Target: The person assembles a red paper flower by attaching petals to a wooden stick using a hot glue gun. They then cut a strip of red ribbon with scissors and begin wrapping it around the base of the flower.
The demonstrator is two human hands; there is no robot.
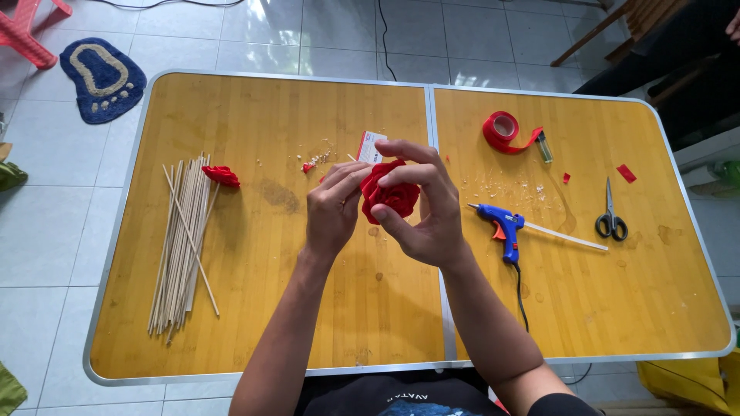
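Observation:
A red ribbon rose (391,194) is held above the middle of the wooden folding table (254,308). My right hand (426,206) wraps around its right side, thumb under it and fingers curled over the top. My left hand (333,206) pinches the rose's left edge with fingertips. A thin stick pokes out behind the rose toward a small white card (368,145).
A bundle of thin bamboo sticks (182,239) lies at the left, a finished small red rose (222,176) on its top end. A blue glue gun (502,227) with a glue stick, scissors (610,219), a red ribbon roll (502,129) and a lighter (544,145) lie at the right.

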